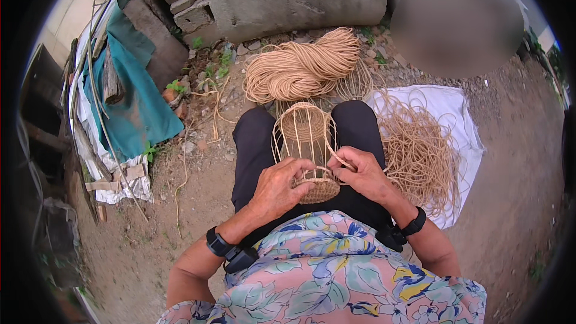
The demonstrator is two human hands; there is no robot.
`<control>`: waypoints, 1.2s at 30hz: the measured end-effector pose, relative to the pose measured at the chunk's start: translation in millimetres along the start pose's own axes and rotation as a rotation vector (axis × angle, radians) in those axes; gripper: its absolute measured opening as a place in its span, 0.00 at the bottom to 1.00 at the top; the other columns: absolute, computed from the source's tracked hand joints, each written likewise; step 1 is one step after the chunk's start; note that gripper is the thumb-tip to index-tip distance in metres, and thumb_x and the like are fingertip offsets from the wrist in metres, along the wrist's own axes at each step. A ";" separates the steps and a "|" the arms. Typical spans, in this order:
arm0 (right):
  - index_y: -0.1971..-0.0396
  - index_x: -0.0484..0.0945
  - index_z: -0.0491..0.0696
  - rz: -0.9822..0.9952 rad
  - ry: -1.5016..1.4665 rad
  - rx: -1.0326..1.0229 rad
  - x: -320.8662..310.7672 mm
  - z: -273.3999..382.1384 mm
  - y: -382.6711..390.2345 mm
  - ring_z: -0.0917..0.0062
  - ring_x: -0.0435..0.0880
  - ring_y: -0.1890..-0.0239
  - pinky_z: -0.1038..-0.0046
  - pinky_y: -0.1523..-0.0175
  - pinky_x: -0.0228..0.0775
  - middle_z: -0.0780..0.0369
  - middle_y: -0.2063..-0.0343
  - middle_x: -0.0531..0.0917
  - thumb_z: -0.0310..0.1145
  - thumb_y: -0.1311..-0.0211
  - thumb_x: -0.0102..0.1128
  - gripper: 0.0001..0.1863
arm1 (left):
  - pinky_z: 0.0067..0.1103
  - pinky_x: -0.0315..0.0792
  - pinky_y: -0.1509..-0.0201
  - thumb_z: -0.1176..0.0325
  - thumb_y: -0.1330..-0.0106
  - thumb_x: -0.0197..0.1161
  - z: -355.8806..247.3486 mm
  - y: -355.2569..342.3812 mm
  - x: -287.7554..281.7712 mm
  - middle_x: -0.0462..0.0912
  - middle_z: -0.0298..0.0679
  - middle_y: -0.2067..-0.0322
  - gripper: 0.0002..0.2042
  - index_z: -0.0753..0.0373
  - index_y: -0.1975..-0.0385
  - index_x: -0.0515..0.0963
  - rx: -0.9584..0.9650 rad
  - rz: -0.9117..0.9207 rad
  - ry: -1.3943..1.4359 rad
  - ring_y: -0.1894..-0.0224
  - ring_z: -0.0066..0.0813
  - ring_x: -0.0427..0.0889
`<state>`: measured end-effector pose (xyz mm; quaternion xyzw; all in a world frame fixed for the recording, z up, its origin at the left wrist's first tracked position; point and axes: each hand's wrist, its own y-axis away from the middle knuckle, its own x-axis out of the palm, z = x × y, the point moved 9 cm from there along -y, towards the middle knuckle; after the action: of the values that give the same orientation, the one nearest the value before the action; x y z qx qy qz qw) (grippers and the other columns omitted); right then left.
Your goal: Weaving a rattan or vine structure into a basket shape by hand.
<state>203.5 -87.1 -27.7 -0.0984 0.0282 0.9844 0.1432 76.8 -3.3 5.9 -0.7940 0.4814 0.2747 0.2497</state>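
Note:
A partly woven cord basket [303, 121] lies on my lap between my dark-trousered knees, with open vertical spokes joining a woven band at its far end and a denser woven part at its near end. My left hand [281, 187] is closed on the near left of the basket, thumb and fingers at the woven part. My right hand [356, 173] pinches a tan cord [339, 159] at the basket's near right, beside the spokes. What lies under my fingertips is partly hidden.
A coiled tan cord bundle [300, 66] lies beyond my knees. Loose cord [420, 162] is heaped on a white sack [471, 144] at right. Teal tarp [141, 126], sticks and rubble [192, 18] are at left, a large concrete cylinder [297, 0] at the back. A blurred patch covers the upper right.

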 end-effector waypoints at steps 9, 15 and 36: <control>0.64 0.77 0.43 0.002 0.195 -0.211 2.6 23.6 0.6 0.71 0.76 0.70 0.72 0.64 0.68 0.61 0.71 0.74 0.25 0.44 0.61 0.08 | 0.29 0.67 0.58 0.66 0.54 0.75 -25.5 -6.8 -10.5 0.74 0.35 0.62 0.20 0.54 0.59 0.80 0.150 -0.092 -0.328 0.62 0.34 0.73; 0.68 0.75 0.43 0.003 0.260 -0.255 6.1 21.7 -1.6 0.63 0.77 0.69 0.66 0.63 0.69 0.59 0.71 0.73 0.27 0.46 0.62 0.07 | 0.30 0.60 0.55 0.66 0.56 0.75 -21.2 -11.4 3.7 0.72 0.34 0.56 0.19 0.52 0.61 0.81 0.224 -0.004 -0.303 0.59 0.33 0.70; 0.66 0.75 0.42 -0.126 0.075 -0.207 -15.2 41.3 -15.5 0.81 0.73 0.75 0.76 0.71 0.64 0.63 0.74 0.74 0.25 0.45 0.60 0.07 | 0.27 0.70 0.53 0.72 0.46 0.68 -19.9 -42.8 -20.6 0.72 0.40 0.60 0.13 0.65 0.61 0.78 0.109 0.123 0.108 0.57 0.36 0.75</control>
<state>214.6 -73.1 15.4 -0.1511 -0.0743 0.9667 0.1926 111.3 14.1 39.9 -0.7618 0.5562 0.2197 0.2490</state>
